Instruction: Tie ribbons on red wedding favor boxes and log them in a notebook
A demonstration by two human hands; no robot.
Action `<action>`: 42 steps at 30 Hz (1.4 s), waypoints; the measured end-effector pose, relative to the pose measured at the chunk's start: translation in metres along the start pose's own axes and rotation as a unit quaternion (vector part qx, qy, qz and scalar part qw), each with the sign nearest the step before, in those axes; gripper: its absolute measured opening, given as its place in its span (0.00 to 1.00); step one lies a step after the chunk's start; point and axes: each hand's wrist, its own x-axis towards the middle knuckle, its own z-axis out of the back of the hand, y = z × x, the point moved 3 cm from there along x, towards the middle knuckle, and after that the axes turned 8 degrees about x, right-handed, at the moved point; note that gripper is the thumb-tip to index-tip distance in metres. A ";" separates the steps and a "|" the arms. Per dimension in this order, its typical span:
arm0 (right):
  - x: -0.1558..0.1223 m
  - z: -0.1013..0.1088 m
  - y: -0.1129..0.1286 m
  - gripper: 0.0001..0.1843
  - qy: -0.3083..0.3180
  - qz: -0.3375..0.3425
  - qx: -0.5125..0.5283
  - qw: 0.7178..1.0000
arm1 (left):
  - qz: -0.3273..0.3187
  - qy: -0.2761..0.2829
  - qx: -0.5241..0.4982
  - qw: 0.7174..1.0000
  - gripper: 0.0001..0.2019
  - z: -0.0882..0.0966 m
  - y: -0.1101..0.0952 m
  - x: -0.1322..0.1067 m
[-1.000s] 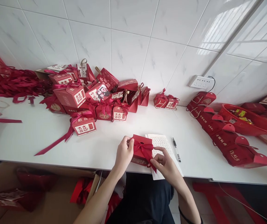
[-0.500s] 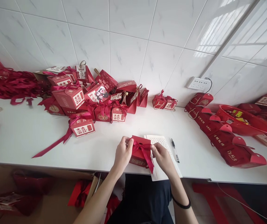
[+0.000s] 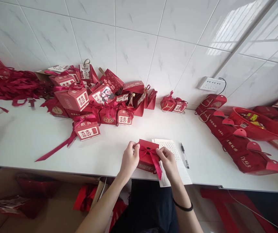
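Observation:
A red gift box point(image 3: 146, 166) stands at the table's front edge, with a dark pink ribbon point(image 3: 152, 157) tied in a bow across its top. On the bow's left side, my left hand point(image 3: 131, 156) is closed in a pinch, thumb against fingers. My right hand point(image 3: 167, 158) pinches the ribbon on the right side, and a tail of it hangs down the box's front. Partly under the box and my right hand lies a sheet of handwritten paper point(image 3: 177, 165). A pen point(image 3: 184, 156) rests to its right.
Red gift boxes point(image 3: 74, 98) are piled at the back left, beside a heap of ribbons point(image 3: 12, 84). On the right stand a row of open-topped red boxes point(image 3: 228, 142) and a red basin point(image 3: 272, 129). A cardboard carton point(image 3: 63, 207) is below the table at left.
Both hands still pinch the bow's sides, and my right hand has come slightly closer to the left. The whole view has shifted a little.

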 end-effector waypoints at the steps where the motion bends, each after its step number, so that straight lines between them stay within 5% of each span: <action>1: 0.000 0.001 -0.001 0.24 -0.001 0.001 -0.008 1.000 | -0.001 0.001 -0.003 1.000 0.13 0.000 0.000 0.000; 5: -0.004 0.010 -0.001 0.21 -0.006 0.066 -0.060 0.996 | 0.010 0.019 -0.031 0.999 0.14 0.002 0.002 0.001; 7: -0.008 0.011 0.001 0.32 0.053 0.102 -0.097 0.989 | 0.001 0.009 -0.032 0.999 0.13 0.004 0.000 0.001; 9: -0.013 0.008 0.001 0.47 0.132 0.106 -0.136 0.976 | -0.043 -0.027 -0.025 0.998 0.10 0.006 -0.004 -0.001; 12: -0.017 0.002 0.002 0.49 0.151 0.116 -0.166 0.968 | -0.171 -0.087 -0.015 0.981 0.07 0.009 -0.014 -0.010; 18: -0.033 -0.002 0.029 0.44 0.046 0.304 -0.173 0.936 | -0.456 -0.183 0.029 0.871 0.08 0.024 -0.044 -0.046; 21: -0.043 -0.002 0.046 0.46 0.041 0.347 -0.157 0.924 | -0.538 -0.227 0.041 0.810 0.06 0.034 -0.059 -0.060; 42: -0.074 -0.002 0.087 0.48 0.058 0.411 -0.145 0.898 | -0.568 -0.264 0.038 0.779 0.12 0.056 -0.082 -0.090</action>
